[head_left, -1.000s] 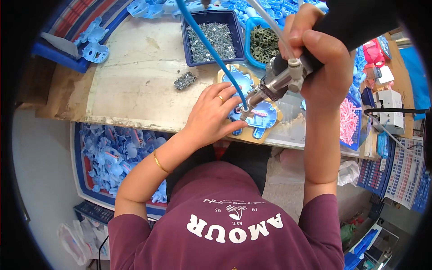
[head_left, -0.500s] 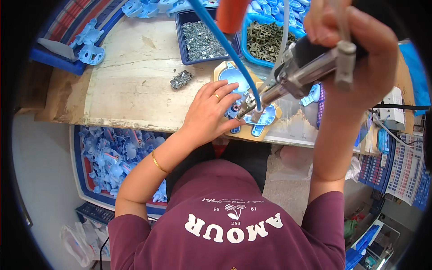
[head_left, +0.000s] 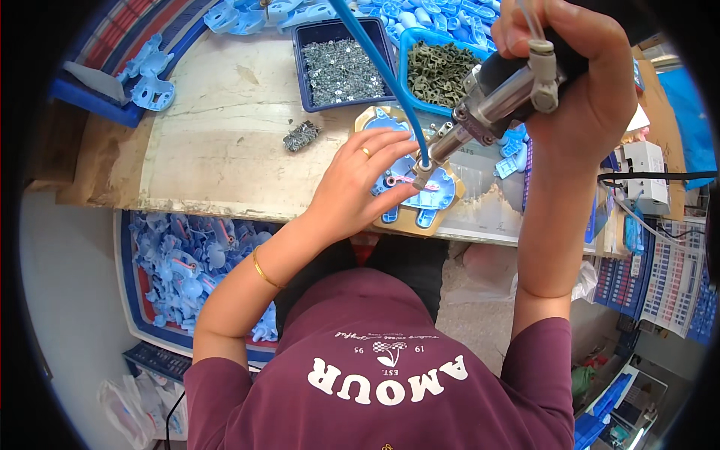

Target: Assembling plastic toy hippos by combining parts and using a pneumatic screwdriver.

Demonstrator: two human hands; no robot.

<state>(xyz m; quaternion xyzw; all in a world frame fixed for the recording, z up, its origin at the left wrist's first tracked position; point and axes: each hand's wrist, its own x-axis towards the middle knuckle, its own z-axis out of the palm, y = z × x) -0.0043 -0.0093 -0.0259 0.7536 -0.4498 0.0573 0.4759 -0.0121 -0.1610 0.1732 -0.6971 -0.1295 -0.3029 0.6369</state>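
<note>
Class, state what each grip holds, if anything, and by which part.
The right grip holds the black and silver tool around its black body. The left grip lies over the blue plastic part; whether it holds anything cannot be told.

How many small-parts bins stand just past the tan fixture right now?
2: a navy bin of silvery pieces, and to its right a bright-blue bin of olive-green pieces, partly covered by the tool. Others may be hidden behind the right hand.
</note>
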